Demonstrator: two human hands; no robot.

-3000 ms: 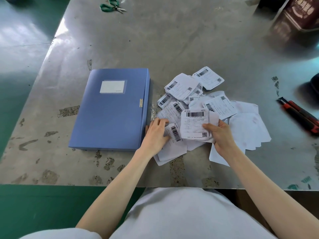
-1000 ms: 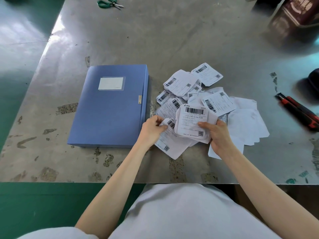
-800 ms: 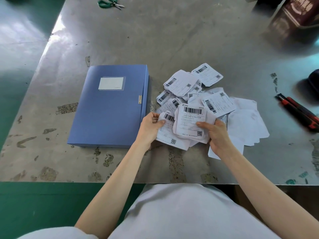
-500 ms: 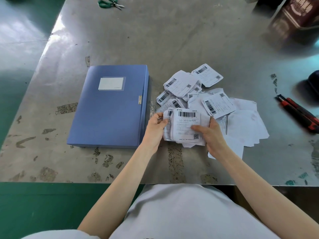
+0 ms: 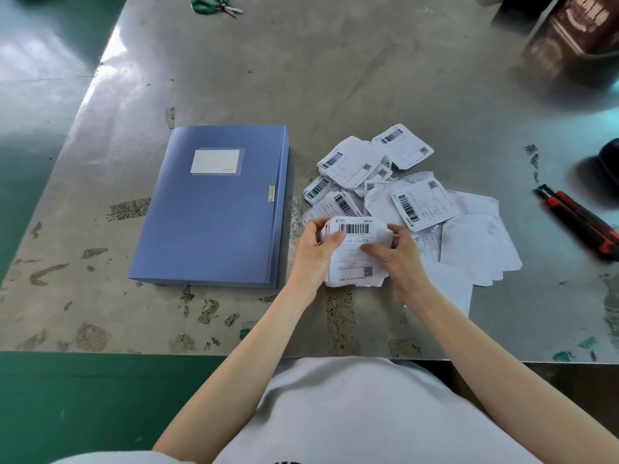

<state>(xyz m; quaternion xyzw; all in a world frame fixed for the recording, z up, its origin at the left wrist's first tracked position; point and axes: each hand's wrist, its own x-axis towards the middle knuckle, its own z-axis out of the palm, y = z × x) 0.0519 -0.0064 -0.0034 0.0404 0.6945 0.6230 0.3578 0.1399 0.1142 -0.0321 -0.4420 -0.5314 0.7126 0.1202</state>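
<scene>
Since half a second ago both hands have closed in on the small stack of labels [image 5: 355,252], left hand [image 5: 316,254] and right hand [image 5: 400,257] now gripping its sides just above the table [image 5: 335,78] near edge. Beyond lie loose labels [image 5: 385,182]; a blue file box [image 5: 214,212] sits left.

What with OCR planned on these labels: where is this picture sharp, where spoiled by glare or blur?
Head view: the stack of white paper barcode labels is sharp, its top barcode crisp. Head view: glare whitens the far left edge of the grey metal table. Head view: the dark red box, top right, and the red-and-black utility knife at the right edge are blurred.
</scene>
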